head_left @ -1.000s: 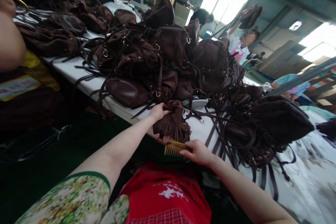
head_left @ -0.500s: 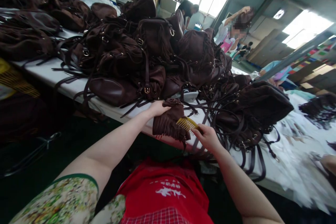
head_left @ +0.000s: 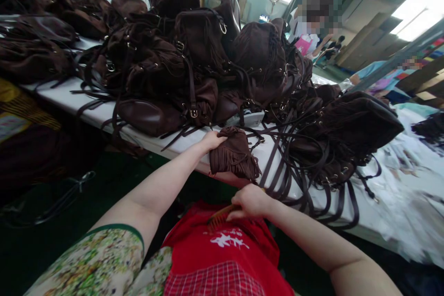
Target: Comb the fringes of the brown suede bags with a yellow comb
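Note:
A small dark brown fringed bag (head_left: 231, 150) lies at the table's front edge, its fringe hanging toward me. My left hand (head_left: 212, 140) grips its upper left side, fingers partly hidden by the bag. Closer to my body, my right hand (head_left: 252, 201) is closed around a yellow-brown comb (head_left: 222, 217). The comb's teeth point down in front of my red apron (head_left: 222, 259), apart from the fringe.
Brown bags with straps and buckles (head_left: 149, 64) are heaped along the white table (head_left: 65, 97). At right, a large bag (head_left: 357, 125) trails straps over the edge beside white wrapping (head_left: 409, 194). Other people (head_left: 308, 27) stand beyond the table.
My right hand has drawn the comb away from the fringe, down toward my apron. My left hand keeps hold of the bag, and the fringe hangs more spread out.

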Demonstrator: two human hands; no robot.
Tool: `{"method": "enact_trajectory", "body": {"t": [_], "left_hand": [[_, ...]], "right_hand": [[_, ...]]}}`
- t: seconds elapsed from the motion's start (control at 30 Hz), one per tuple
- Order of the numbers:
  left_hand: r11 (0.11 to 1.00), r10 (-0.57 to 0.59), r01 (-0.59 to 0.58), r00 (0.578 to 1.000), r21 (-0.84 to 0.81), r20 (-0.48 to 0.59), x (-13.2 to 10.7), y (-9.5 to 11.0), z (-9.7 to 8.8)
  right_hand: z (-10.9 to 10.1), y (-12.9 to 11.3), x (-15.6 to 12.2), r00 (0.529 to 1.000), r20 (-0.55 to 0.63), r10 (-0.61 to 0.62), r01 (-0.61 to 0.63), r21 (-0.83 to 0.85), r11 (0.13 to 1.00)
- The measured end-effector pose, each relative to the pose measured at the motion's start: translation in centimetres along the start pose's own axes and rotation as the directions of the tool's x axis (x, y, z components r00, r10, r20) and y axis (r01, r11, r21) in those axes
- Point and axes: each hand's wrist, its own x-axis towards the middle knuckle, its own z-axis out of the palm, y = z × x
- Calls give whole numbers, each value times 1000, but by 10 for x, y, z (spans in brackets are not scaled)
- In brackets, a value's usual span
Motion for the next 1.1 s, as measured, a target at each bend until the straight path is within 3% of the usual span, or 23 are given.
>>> {"method": "enact_trajectory", "body": {"t": [0.07,0.13,0.2,0.27,0.33,0.5,0.6,0.73,0.93,1.03,1.1], "left_hand": [[1000,10,-10,1000,-21,-5,2,-3,5],[999,32,-32,999,-36,-3,2,-5,8],[997,57,-57,998,-47,0,1,-7,9],[996,72,-72,997,-50,-3,-2,-8,9],[996,74,-74,997,-43,-16,-5,-9,8],[995,94,-94,995,-24,-25,-8,-11,6],[996,87,-87,996,-10,-25,-6,-12,7],[997,80,-80,997,11,-23,-3,-12,8],[994,107,-107,994,38,-5,-5,-9,7],[993,108,-108,994,49,3,-6,-8,7],[993,107,-108,994,47,7,-7,-8,7]], "right_hand": [[-5,3,-10,997,-70,38,-35,41,999],[-19,19,-13,955,-214,203,-198,44,979],[-34,43,-8,844,-356,401,-416,37,909],[-43,66,1,736,-432,521,-565,32,824],[-42,82,11,705,-434,562,-616,20,788],[-17,80,14,803,-293,519,-532,39,846],[-5,63,-4,867,-200,457,-456,53,888],[-2,38,-32,954,-99,284,-284,20,959],[-17,23,-48,971,-134,197,-181,123,976],[-21,20,-48,982,-138,132,-85,299,950],[-24,15,-52,984,-151,91,-11,462,887]]}}
